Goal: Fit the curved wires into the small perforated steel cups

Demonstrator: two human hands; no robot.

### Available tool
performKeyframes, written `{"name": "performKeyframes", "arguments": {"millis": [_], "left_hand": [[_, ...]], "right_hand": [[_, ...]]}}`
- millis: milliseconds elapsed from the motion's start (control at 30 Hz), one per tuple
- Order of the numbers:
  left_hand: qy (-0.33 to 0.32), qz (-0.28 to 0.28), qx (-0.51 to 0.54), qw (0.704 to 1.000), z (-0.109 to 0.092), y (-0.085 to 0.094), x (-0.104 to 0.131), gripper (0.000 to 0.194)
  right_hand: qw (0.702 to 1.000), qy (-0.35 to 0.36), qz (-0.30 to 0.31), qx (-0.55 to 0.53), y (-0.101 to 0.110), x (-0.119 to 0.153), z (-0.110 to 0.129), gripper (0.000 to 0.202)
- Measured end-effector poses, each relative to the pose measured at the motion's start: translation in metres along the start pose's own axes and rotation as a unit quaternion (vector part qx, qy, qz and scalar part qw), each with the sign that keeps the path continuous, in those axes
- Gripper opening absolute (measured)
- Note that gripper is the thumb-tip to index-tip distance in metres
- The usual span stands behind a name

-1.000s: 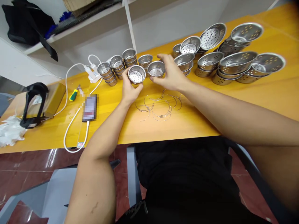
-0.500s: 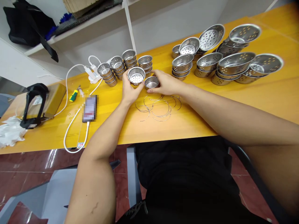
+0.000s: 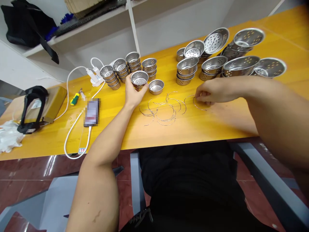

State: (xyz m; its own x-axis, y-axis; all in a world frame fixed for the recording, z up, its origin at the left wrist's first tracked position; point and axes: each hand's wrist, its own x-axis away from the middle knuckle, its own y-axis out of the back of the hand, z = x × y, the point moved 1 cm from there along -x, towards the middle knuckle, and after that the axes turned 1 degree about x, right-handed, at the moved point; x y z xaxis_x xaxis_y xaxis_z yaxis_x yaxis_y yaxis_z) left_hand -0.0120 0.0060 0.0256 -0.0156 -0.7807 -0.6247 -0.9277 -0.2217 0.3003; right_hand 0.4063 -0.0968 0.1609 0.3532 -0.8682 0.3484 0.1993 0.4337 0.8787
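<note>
My left hand (image 3: 133, 91) is closed around the side of a perforated metal cup (image 3: 139, 77) that stands upright on the table, possibly with another under it. Just right of it sits a single low metal cup (image 3: 156, 87), touched by neither hand. Farther right, my right hand (image 3: 209, 91) is low over the table, its fingers curled together at a thin curved wire (image 3: 198, 106). The fingertips are partly hidden, so whether they grip the wire does not show. Several more curved wires (image 3: 166, 120) lie loosely between my forearms.
Stacks of small perforated cups (image 3: 120, 66) stand behind my left hand. Larger perforated bowls (image 3: 241, 66) are stacked at the back right. On the left lie a phone (image 3: 91, 112) with a white cable, a green-handled screwdriver (image 3: 75, 99), a power strip (image 3: 96, 77) and a cardboard box (image 3: 56, 104).
My right hand has let go of the low cup and swung right to the curved wire. That cup stays on the table. My left hand keeps its hold.
</note>
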Motion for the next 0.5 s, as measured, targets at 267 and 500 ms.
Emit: {"name": "performKeyframes", "arguments": {"millis": [267,500], "left_hand": [[0.01,0.009,-0.003,1.0,-0.004,-0.001,0.001,0.099],[-0.002,0.02,-0.007,1.0,0.006,-0.003,0.004,0.102]], "right_hand": [[0.971,0.144,0.095,-0.165,-0.025,-0.017,0.035,0.03],[0.96,0.263,0.001,-0.095,-0.026,-0.041,0.061,0.054]]}}
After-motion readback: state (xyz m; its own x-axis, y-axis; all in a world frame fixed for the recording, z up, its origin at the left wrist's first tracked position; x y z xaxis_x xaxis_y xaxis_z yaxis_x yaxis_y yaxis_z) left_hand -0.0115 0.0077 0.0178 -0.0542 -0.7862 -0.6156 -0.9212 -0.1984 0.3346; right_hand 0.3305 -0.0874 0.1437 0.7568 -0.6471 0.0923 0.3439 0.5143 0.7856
